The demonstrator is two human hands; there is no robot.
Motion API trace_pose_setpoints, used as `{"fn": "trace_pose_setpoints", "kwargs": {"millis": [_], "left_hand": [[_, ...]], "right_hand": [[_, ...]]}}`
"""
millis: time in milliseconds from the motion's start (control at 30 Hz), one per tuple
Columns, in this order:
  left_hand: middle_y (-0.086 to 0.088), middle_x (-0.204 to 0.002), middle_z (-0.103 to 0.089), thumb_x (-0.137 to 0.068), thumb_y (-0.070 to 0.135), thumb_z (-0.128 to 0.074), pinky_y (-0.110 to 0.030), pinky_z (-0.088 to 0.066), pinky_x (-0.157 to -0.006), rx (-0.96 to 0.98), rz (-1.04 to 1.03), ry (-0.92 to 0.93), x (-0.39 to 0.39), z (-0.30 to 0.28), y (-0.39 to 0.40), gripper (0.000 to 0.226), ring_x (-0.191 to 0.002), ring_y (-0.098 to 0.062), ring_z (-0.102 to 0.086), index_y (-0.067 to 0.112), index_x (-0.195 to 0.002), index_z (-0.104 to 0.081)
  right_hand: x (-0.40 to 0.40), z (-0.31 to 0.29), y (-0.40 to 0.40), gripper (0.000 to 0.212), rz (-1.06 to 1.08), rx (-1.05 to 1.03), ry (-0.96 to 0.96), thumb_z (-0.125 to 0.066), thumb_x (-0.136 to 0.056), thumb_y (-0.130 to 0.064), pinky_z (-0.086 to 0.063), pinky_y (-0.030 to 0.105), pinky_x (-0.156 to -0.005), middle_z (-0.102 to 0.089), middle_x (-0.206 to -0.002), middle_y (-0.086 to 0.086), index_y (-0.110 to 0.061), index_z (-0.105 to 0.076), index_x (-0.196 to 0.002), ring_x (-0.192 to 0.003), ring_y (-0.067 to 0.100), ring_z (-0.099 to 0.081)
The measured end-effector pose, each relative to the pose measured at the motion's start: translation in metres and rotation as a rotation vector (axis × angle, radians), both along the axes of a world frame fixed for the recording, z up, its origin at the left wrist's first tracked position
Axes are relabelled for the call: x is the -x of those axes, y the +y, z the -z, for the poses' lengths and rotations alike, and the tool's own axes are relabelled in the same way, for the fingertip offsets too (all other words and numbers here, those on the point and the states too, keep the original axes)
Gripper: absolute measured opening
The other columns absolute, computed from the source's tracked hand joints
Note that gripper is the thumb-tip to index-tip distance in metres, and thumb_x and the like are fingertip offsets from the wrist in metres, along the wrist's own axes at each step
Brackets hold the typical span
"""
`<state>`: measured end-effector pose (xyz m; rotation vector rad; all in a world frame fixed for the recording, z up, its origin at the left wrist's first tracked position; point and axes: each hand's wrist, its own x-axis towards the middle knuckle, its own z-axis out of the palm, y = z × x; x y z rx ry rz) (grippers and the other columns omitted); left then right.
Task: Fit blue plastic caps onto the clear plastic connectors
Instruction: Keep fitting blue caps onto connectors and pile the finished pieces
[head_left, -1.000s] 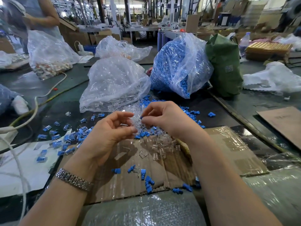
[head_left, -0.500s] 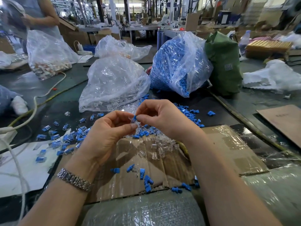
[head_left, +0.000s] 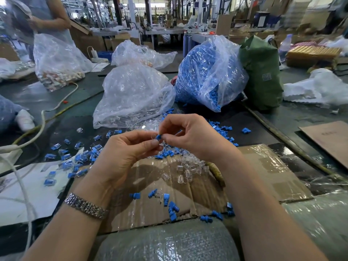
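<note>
R hand [head_left: 190,136] fingers pinch blue cap [head_left: 158,137], L hand [head_left: 128,153] fingers pinch clear connector [head_left: 154,141], above cardboard edge [head_left: 150,162].

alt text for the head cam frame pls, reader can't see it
Above a taped cardboard sheet, the right hand pinches a blue cap against a clear connector pinched by the left hand. Loose blue caps and clear connectors lie around; behind them sit a clear bag and a bag of blue caps.

Factory assembly floor: bulk bags of blue caps [head_left: 211,72] and clear connectors [head_left: 133,97], stacked cartons [head_left: 224,25], rows of workbenches [head_left: 165,32] behind.
</note>
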<state>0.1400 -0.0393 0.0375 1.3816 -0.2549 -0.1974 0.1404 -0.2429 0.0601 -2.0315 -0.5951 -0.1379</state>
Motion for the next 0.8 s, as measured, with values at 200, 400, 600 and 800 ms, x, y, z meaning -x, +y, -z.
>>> {"fn": "trace_pose_setpoints", "kwargs": {"millis": [200, 400, 600, 800], "left_hand": [[-0.02, -0.106, -0.076, -0.073, 0.012, -0.078, -0.028, -0.06, -0.082, -0.021, 0.025, 0.006, -0.002, 0.003, 0.001, 0.025, -0.099, -0.031, -0.075, 0.01, -0.098, -0.08], [-0.024, -0.104, -0.074, -0.074, 0.006, -0.076, -0.028, -0.061, -0.077, 0.056, 0.01, 0.028, -0.004, 0.004, -0.001, 0.02, -0.091, -0.031, -0.075, 0.009, -0.093, -0.08], [-0.024, -0.105, -0.074, -0.075, 0.005, -0.074, -0.028, -0.061, -0.076, 0.079, 0.006, 0.055, -0.006, 0.007, -0.001, 0.022, -0.094, -0.032, -0.075, 0.007, -0.096, -0.08], [-0.024, -0.106, -0.074, -0.073, 0.003, -0.073, -0.028, -0.062, -0.074, 0.163, -0.061, 0.096, -0.007, 0.006, -0.003, 0.025, -0.093, -0.03, -0.075, 0.002, -0.098, -0.074]], "right_hand": [[-0.003, -0.001, -0.024, 0.018, 0.289, 0.298, 0.105, -0.078, -0.088, -0.026, -0.052, 0.026, -0.073, -0.069, -0.09, -0.003, -0.019, -0.066, -0.1, -0.084, 0.011, -0.066], [0.0, 0.006, -0.049, 0.04, 0.542, 0.762, 0.467, -0.075, -0.083, -0.041, -0.042, 0.03, -0.057, -0.057, -0.065, 0.004, -0.013, -0.056, -0.062, -0.063, 0.023, -0.055], [0.004, 0.005, -0.038, 0.043, 0.528, 0.805, 0.45, -0.079, -0.081, -0.036, -0.033, 0.031, -0.051, -0.049, -0.065, 0.004, -0.012, -0.049, -0.062, -0.06, 0.02, -0.048], [0.002, 0.0, -0.04, 0.034, 0.548, 0.592, 0.364, -0.064, -0.088, -0.034, -0.037, 0.032, -0.051, -0.055, -0.063, 0.008, -0.006, -0.058, -0.069, -0.057, 0.024, -0.051]]}}
